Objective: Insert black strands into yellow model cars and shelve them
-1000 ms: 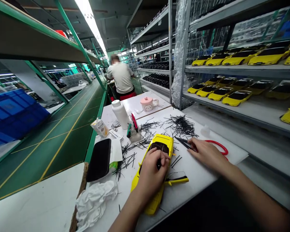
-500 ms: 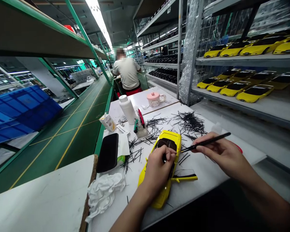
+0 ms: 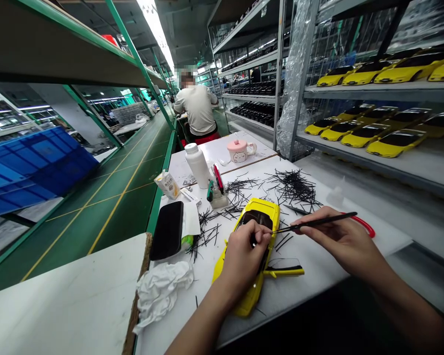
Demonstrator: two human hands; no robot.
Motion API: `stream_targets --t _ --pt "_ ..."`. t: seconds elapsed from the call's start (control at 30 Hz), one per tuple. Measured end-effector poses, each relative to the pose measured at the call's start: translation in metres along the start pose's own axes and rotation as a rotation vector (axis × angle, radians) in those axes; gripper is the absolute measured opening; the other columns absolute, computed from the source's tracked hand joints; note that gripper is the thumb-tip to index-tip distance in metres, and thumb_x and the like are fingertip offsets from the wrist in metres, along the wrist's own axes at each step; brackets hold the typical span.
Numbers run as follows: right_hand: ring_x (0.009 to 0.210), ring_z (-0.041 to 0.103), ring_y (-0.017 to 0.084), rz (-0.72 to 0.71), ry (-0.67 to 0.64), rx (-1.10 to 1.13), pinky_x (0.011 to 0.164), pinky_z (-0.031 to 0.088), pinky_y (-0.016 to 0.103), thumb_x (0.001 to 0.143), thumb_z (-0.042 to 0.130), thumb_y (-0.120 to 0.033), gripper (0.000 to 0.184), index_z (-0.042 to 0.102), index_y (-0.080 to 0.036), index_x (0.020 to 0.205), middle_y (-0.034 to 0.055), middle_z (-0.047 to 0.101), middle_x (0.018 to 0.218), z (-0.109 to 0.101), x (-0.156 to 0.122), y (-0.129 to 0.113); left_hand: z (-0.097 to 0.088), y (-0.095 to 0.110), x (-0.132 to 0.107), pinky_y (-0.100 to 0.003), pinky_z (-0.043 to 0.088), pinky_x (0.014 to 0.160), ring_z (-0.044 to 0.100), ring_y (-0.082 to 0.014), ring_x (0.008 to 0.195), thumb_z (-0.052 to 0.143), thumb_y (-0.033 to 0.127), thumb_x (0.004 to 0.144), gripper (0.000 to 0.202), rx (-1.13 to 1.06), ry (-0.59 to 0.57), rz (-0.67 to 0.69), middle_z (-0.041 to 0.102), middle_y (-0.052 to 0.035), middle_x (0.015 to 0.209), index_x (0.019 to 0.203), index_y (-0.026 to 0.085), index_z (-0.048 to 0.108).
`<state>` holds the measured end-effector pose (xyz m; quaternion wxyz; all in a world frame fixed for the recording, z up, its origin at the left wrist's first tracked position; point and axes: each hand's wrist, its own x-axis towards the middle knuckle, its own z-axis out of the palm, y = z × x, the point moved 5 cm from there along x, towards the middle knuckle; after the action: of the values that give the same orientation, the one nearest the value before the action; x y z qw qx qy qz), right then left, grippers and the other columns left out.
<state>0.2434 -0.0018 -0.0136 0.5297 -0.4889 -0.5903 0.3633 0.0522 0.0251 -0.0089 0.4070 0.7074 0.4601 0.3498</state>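
Observation:
A yellow toy car (image 3: 261,212) lies on the white worktable (image 3: 318,276), one door swung open to its right. My left hand (image 3: 242,259) rests on the car's roof, fingers pinched on a small dark part at the windscreen. My right hand (image 3: 340,239) pinches a thin black strip (image 3: 318,222) and holds it level, its tip pointing at the left hand's fingers. Loose black strips (image 3: 292,185) lie scattered beyond the car.
A black phone (image 3: 167,229), crumpled white cloth (image 3: 163,291), white bottle (image 3: 198,165), pink mug (image 3: 239,150) and a red loop (image 3: 364,224) lie around. Shelves of yellow cars (image 3: 385,140) stand to the right. A person in a light shirt (image 3: 198,108) sits ahead by the green conveyor (image 3: 126,182).
My right hand picked a black strip off the table, lifted it and brought its tip toward the left hand. The left hand stayed on the car.

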Motion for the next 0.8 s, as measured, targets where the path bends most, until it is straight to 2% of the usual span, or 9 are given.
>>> stream_targets --t 0.17,0.5,0.63,0.8 --pt "0.087 0.070 0.019 -0.006 0.000 -0.006 0.078 0.058 0.028 0.082 0.069 -0.037 0.019 0.068 -0.021 0.091 0.0058 0.072 0.091 0.000 -0.001 0.000 0.001 0.002 -0.001 -0.030 0.045 0.075 0.064 -0.0188 0.083 0.055 0.018 0.084 0.030 0.010 -0.004 0.007 0.072 -0.0017 0.089 0.065 0.022 0.032" --pt "0.083 0.070 0.022 0.008 0.020 0.030 0.076 0.059 0.034 0.080 0.070 -0.041 0.022 0.068 -0.021 0.089 0.0074 0.071 0.089 0.000 0.000 0.005 0.001 0.002 0.000 -0.030 0.046 0.075 0.065 -0.0188 0.083 0.055 0.017 0.083 0.031 0.010 -0.016 0.010 0.072 -0.0030 0.088 0.065 0.022 0.031" --pt "0.079 0.070 0.021 0.033 -0.092 0.077 0.073 0.058 0.031 0.082 0.069 -0.036 0.017 0.068 -0.021 0.089 0.0058 0.070 0.086 0.003 -0.002 0.008 -0.002 0.004 0.001 -0.029 0.047 0.078 0.065 -0.0173 0.085 0.053 0.013 0.082 0.028 -0.045 -0.025 0.011 0.071 -0.0028 0.090 0.066 0.022 0.032" --pt "0.072 0.068 0.019 0.029 -0.271 0.087 0.070 0.055 0.032 0.085 0.065 -0.033 0.012 0.067 -0.021 0.090 0.0037 0.068 0.078 0.013 -0.005 0.016 -0.015 0.002 0.005 -0.029 0.045 0.082 0.063 -0.0163 0.088 0.046 0.005 0.076 0.025 -0.091 0.085 0.028 0.069 -0.0026 0.090 0.066 0.022 0.032"
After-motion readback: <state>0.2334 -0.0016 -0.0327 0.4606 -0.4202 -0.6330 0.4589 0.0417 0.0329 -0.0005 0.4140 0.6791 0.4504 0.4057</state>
